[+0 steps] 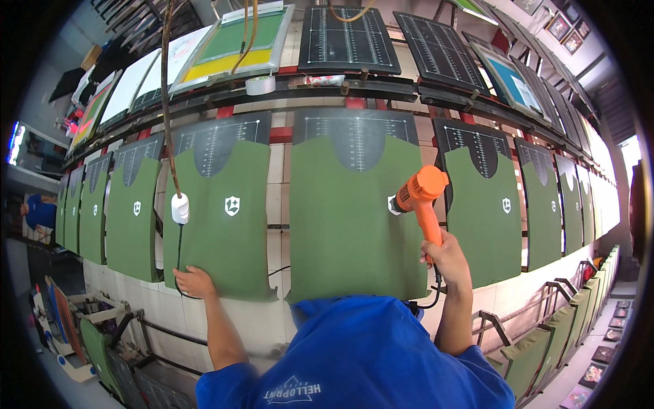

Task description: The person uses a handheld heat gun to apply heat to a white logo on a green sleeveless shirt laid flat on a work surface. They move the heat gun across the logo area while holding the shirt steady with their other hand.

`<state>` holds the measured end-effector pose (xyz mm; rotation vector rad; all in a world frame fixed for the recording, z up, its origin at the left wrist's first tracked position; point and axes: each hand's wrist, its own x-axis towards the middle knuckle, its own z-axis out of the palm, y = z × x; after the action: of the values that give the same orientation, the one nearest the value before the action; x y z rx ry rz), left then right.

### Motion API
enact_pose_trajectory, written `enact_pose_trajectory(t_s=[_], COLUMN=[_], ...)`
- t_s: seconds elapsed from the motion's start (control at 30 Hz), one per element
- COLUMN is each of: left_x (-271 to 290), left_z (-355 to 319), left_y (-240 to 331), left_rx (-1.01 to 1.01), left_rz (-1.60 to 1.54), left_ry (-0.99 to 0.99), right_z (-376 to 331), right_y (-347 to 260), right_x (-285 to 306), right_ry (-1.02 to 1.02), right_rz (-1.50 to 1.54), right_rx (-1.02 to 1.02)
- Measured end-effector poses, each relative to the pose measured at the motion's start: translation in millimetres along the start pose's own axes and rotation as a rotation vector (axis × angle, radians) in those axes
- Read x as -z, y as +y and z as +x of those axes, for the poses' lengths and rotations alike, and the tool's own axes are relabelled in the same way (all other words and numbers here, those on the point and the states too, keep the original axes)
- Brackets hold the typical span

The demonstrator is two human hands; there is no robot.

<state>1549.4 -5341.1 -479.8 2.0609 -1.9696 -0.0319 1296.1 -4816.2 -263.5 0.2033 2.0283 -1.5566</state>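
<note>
My right hand grips the handle of an orange heat gun. Its nozzle points left, right at a small white emblem on a green fabric piece laid over a dark board. The gun's black cord hangs below my right hand. Further left, my left hand is closed around a black cord at the lower edge of another green piece. That cord drops from a white socket, which hangs on a brown cable from above.
More boards with green pieces stand in a row to both sides, most showing white emblems. Behind runs a rail with a tape roll. Beyond it are a framed screen and bare black boards. Another person is at the far left.
</note>
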Motion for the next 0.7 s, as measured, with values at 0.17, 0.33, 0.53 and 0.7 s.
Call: enact_pose_trajectory(t_s=[0.17,0.33,0.53,0.7], left_x=[2.3,1.2,6.1,0.2], left_z=[-0.8,1.6,-1.8,-0.4], left_y=[1.7,-2.2,3.8,-0.3], left_rx=[0.009,-0.009,0.014,-0.018], left_rz=[-0.002,-0.015,-0.009,-0.011], left_ry=[-0.012,-0.016,-0.034,0.027], right_z=[-0.2,0.2,4.4,1.9], right_y=[1.5,3.6,6.6,3.0], right_x=[1.1,1.7,8.1,4.3], right_ry=[-0.024,-0.016,0.034,0.066], right_rz=[0.015,-0.009,-0.001,-0.033], right_rx=[-0.027,-0.008,0.003,0.006])
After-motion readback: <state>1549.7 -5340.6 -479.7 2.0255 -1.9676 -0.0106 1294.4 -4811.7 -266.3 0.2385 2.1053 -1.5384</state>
